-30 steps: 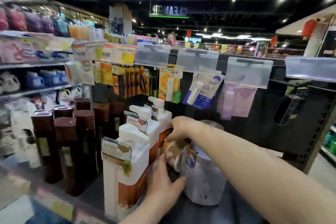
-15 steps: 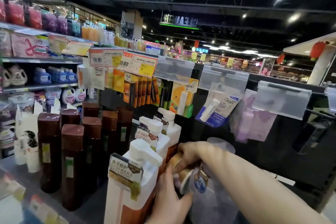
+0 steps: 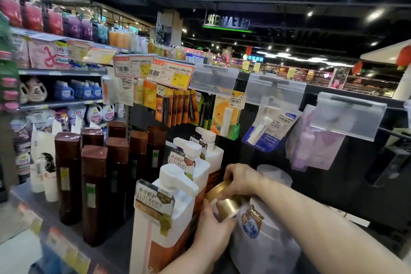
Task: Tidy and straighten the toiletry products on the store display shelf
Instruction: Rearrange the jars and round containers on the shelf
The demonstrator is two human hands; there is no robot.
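A pale grey-lilac bottle (image 3: pixel 264 244) with a gold cap (image 3: pixel 229 206) and a blue round label stands on the dark shelf (image 3: pixel 115 249) at the lower right. My right hand (image 3: pixel 241 179) curls over the gold top from behind. My left hand (image 3: pixel 211 233) presses against the bottle's left side, fingers just under the cap. Directly left of it runs a row of three white pump bottles (image 3: pixel 169 218) with brown labels and neck tags. Further left stand several tall dark-brown bottles (image 3: pixel 93 193).
Carded products (image 3: pixel 226 115) and a lip balm pack (image 3: pixel 271 131) hang on pegs behind the bottles, under clear price-tag holders (image 3: pixel 347 115). Small white tubes (image 3: pixel 44 169) stand at the shelf's left end. Detergent shelves (image 3: pixel 60 87) fill the far left.
The view has moved closer and tilted up. My right hand stays over the gold cap; my left hand has slid up the bottle's side towards the cap.
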